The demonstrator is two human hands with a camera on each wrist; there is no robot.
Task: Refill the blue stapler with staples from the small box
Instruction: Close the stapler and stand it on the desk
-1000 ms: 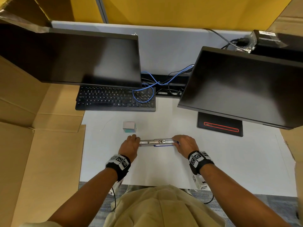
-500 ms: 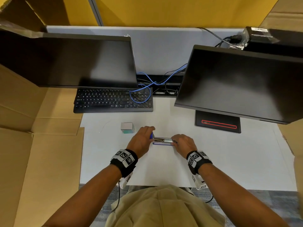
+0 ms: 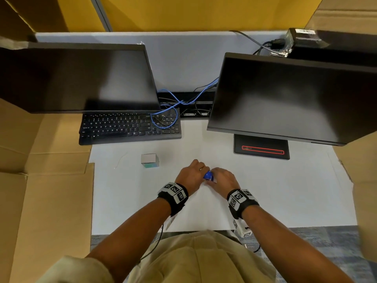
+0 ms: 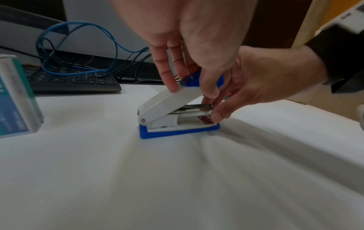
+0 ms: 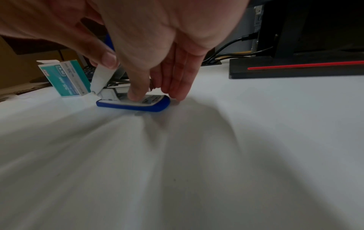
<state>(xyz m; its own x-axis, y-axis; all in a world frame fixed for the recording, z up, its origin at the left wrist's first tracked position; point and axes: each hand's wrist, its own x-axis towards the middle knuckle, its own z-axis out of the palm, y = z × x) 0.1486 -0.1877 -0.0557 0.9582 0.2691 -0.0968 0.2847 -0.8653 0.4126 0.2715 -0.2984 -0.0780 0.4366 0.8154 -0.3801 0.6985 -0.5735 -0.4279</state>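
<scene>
Both hands are down on the desk (image 3: pixel 285 190) now, close together, a little in from its near edge and about midway between its left and right edges. Between them sits the stapler (image 4: pixel 178 123), blue base flat on the white surface, its white top arm raised at a slant from the hinge at the left end. The lid isn't shut: there's a clear wedge of space under it, and the metal staple channel shows in that gap.

The left hand (image 4: pixel 189 51) comes down from above, fingers (image 4: pixel 167 77) and thumb closed in a narrow pinch round the free, blue-tipped end of the raised top arm. That's a real hold, not just a touch.

The right hand (image 4: pixel 262 77) reaches in from the right side. From the right wrist view, one fingertip (image 5: pixel 135 93) presses down on the white inner part of the base, near the front, while the other fingers hang fairly straight just beyond the stapler's blue nose, tips close to the desk. So this hand is steadying, fingers loose rather than wrapped round anything.

From overhead, only a blue scrap of the stapler peeks out between the two hands.

The small staple box (image 3: pixel 150 160) stands by itself to the left of the hands, a bit farther back on the desk, apart from the stapler, its end flap open in the right wrist view.

Farther back, a black keyboard (image 3: pixel 130 127) lies under the left monitor (image 3: pixel 77 78), a blue cable (image 3: pixel 169 111) looping over its right end. The right monitor (image 3: pixel 285 99) stands at the back right on a black base.
</scene>
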